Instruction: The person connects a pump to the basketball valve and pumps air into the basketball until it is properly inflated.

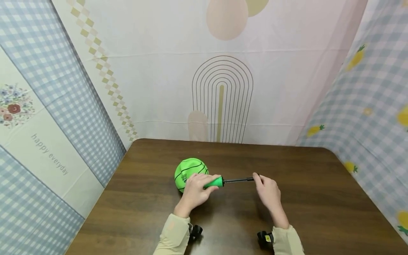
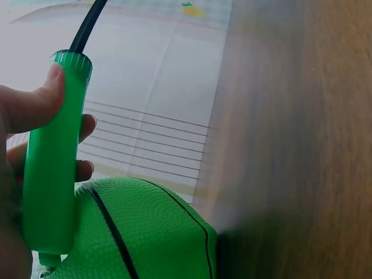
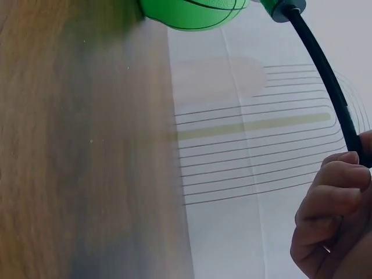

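Note:
My left hand (image 1: 196, 189) grips the green barrel of a small hand pump (image 1: 217, 182), its thumb laid along the barrel near the top in the left wrist view. From the barrel a black rod (image 1: 237, 180) runs out to the right, pulled well out. The fingers of my right hand (image 1: 268, 193) are curled round the rod's far end, whose tip they partly hide. A green ball (image 1: 190, 165) with black lines sits on the table just behind my left hand. Its surface looks dented. In the left wrist view the barrel's narrow lower end (image 2: 50, 259) meets the ball's edge.
The brown wooden table (image 1: 134, 198) has rounded far corners. A pale patterned cloth (image 1: 159, 88) hangs behind its back edge, and blue checked cloths (image 1: 344, 106) hang at both sides. Each wrist wears a black camera (image 1: 196, 232).

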A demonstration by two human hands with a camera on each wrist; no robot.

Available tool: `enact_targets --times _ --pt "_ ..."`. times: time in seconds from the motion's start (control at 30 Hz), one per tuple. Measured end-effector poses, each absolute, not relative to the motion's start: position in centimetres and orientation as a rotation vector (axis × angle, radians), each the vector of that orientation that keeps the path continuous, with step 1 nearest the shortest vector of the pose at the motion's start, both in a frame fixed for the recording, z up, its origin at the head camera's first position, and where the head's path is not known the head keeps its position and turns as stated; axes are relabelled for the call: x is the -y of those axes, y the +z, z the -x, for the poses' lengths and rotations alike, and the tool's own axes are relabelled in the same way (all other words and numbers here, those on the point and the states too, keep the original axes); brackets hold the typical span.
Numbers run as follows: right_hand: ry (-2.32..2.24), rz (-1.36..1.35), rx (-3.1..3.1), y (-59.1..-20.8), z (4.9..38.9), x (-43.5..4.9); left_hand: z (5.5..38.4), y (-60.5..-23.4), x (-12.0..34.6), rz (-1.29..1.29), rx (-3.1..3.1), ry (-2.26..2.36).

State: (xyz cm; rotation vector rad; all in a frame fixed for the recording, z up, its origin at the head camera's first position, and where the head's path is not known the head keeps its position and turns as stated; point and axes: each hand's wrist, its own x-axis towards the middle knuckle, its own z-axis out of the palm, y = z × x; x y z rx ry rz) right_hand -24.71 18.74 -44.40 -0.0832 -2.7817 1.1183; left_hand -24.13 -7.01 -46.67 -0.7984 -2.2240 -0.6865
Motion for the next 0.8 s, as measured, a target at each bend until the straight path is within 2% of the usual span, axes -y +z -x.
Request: enact_targets --times 0.33,0.8 --pt "1.237 0.093 2.738 -45.0 24.8 -18.1 24.1 -46.9 7.1 0.773 2.226 -0.668" --pt "1.347 -0.023 2.722 -46.6 23.4 -11.9 23.8 -47.0 5.6 0.723 2.182 -0.589"
